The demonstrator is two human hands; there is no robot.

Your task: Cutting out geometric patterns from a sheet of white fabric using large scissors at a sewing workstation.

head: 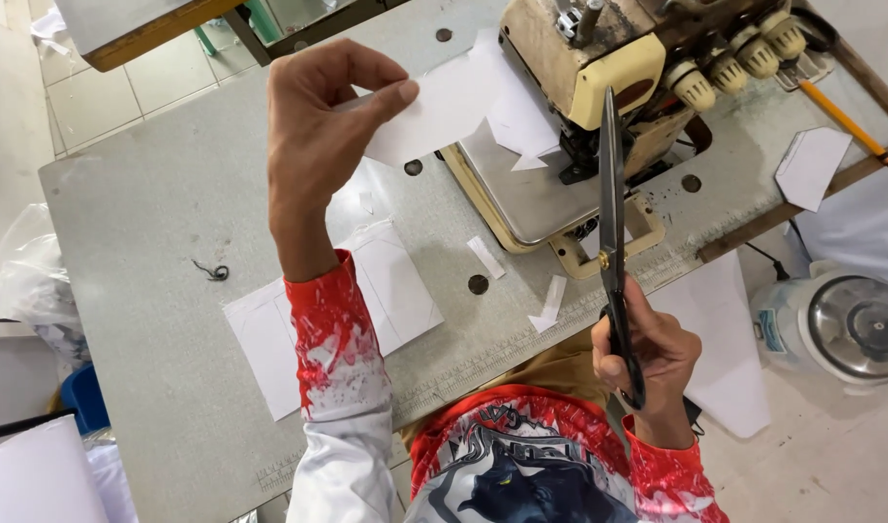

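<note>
A: What is held in the hands?

B: The left hand point(318, 136) is lifted above the table and pinches a white paper piece point(444, 107) between thumb and forefinger, the other fingers curled in. The paper is in the air, at the far side, just in front of the sewing machine point(599, 87).

A: And the other hand?

B: The right hand point(652, 358) is near the body, at the right. Its fingers are closed through the handles of long black scissors point(613, 223). The blades are together and point away, toward the machine.

A: Do the scissors touch the paper?

B: No, they are apart; the paper is to the left of the blade tip.

A: What lies around?

B: On the grey table point(153, 213), under the left forearm, lies a white sheet with drawn lines point(395, 291). Small paper scraps point(550, 305) lie near the machine base. At the far right there is a cut white shape point(812, 165) and beside it a yellow pencil point(846, 121). A motor with a shiny round face point(856, 324) is low at the right.
</note>
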